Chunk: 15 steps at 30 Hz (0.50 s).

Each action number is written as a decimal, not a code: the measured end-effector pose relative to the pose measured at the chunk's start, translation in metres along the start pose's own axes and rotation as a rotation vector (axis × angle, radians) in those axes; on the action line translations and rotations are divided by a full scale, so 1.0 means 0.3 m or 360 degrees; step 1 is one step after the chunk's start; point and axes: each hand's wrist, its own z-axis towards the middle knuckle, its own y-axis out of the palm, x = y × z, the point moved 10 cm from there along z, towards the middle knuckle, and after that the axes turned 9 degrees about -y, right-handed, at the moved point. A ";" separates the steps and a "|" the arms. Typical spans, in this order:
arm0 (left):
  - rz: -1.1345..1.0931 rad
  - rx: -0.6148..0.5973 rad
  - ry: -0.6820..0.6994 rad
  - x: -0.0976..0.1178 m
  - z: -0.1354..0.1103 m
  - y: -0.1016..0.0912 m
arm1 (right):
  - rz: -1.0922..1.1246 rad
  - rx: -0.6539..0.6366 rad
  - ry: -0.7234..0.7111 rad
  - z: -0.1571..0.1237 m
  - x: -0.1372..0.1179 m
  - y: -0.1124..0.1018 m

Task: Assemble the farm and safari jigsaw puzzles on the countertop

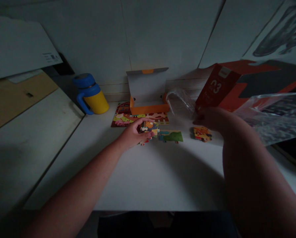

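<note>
My left hand (pixel 135 134) is closed, thumb and fingers gripping a colourful jigsaw puzzle piece (pixel 150 127) near the middle of the table. Beside it on the right, green puzzle pieces (pixel 171 136) lie flat, joined or touching. A little red shows under the left hand, partly hidden. My right hand (pixel 211 117) is raised at the right, its fingers curled together; whatever they hold is too dark and blurred to name. Just below it rests a small stack of orange and yellow puzzle pieces (pixel 202 134).
An orange box (pixel 149 109) with its lid up stands on a farm picture (pixel 122 120). Crumpled clear plastic (pixel 180 100) lies beside it. A blue and yellow jug (pixel 95 99) stands back left. At right are a red box (pixel 216 84) and a plastic-wrapped item (pixel 281 115).
</note>
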 end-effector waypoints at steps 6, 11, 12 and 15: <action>0.0163 0.0054 0.0010 0.012 -0.004 0.009 | 0.0464 -0.0201 -0.0412 -0.009 -0.434 0.124; 0.0196 0.0010 -0.0005 -0.003 0.000 0.017 | 0.0610 -0.0007 -0.0393 -0.002 -0.488 0.155; 0.0206 0.0003 -0.0015 -0.011 0.001 0.015 | 0.0674 -0.0026 -0.0369 0.003 -0.476 0.170; 0.0216 0.0010 -0.0021 -0.024 0.002 0.006 | 0.0964 -0.0094 -0.0284 0.018 -0.440 0.208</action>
